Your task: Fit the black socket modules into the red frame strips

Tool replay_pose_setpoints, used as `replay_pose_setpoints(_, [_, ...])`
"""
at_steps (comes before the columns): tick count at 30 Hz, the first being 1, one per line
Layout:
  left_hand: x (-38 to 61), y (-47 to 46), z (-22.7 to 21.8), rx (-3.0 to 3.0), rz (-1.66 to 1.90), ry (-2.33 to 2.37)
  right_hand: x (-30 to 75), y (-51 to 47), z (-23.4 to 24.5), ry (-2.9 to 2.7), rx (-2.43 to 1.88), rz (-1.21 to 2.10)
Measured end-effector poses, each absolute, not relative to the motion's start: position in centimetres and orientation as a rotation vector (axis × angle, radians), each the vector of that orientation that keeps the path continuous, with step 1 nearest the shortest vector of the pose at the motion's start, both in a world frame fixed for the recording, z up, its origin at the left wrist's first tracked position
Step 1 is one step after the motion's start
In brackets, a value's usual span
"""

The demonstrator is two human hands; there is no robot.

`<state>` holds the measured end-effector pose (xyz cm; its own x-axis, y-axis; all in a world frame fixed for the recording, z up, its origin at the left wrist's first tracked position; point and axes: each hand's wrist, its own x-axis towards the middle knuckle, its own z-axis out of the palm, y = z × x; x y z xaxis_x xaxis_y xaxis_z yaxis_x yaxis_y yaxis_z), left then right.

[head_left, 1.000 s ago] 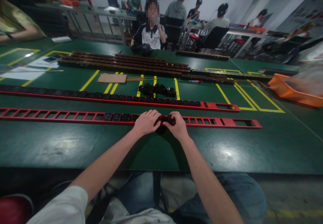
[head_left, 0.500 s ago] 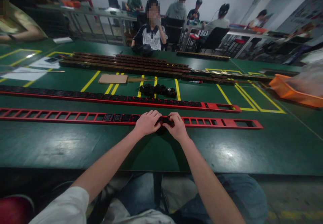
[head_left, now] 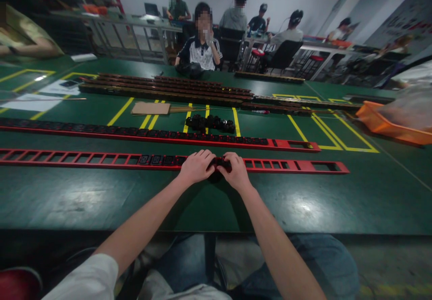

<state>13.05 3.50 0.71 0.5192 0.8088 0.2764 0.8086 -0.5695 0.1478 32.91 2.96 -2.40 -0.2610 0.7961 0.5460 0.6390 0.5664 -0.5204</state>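
Note:
A long red frame (head_left: 270, 165) with a row of rectangular openings lies across the table before me. Several square black socket modules (head_left: 155, 160) sit in its openings left of my hands. My left hand (head_left: 198, 166) and my right hand (head_left: 235, 170) meet over the frame, fingers curled around a black socket module (head_left: 221, 161) between them. Most of that module is hidden by my fingers, so I cannot tell how deep it sits. Behind lies a second red frame (head_left: 290, 145), its openings largely filled with black modules.
Loose black parts (head_left: 209, 123) lie in a cluster beyond the frames, beside a piece of brown cardboard (head_left: 150, 108). Long dark rails (head_left: 168, 90) are stacked farther back. An orange bin (head_left: 388, 126) stands at right. A person (head_left: 201, 50) sits opposite.
My hands stay at the same spot on the frame, the fingers shifting only slightly. The view has tilted a little.

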Motion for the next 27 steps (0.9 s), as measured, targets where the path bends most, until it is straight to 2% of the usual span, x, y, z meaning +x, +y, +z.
replay_pose_setpoints(8, [13.14, 3.45, 0.61, 2.729, 0.519, 1.450, 32.93, 2.16, -1.23, -2.048, -1.145, 0.222])
replay_pose_setpoints(27, [13.17, 3.46, 0.53, 2.748, 0.509, 1.478, 32.91, 2.56, -2.13, -1.957, -1.045, 0.293])
